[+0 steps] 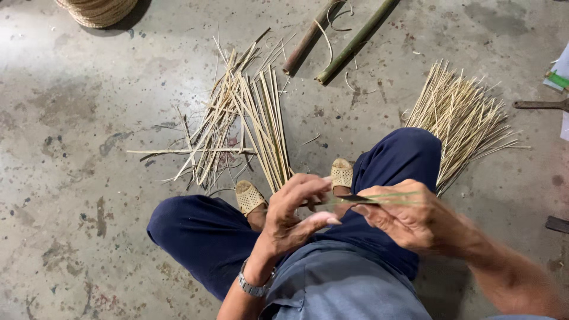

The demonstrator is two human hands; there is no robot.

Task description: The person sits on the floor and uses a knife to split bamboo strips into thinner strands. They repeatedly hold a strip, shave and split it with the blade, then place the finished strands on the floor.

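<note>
You're sitting on the concrete floor (pixel 89 178), knees apart in dark blue trousers (pixel 201 231), w/ a loose pile of bamboo strips (pixel 237 124) spread out in front of your sandals and a neater fan-shaped bundle of thin splints (pixel 462 118) by your right knee. Two green bamboo poles (pixel 349 44) lie further off.

Step in hand looks like splitting or shaving one thin bamboo sliver (pixel 379 198), held crosswise over your lap btwn both hands. Next move prob calls for steady, even pull & blade kept shallow, so the sliver doesn't snap or run off-grain.

Left hand (pixel 293 216): grip closed, fingers curled, thumb out, pinching the sliver's near end. Right hand (pixel 415 219): closed grip around a dark blade (pixel 349 199) & the sliver, wrist bent inward, forearm coming in from the lower right.
</note>
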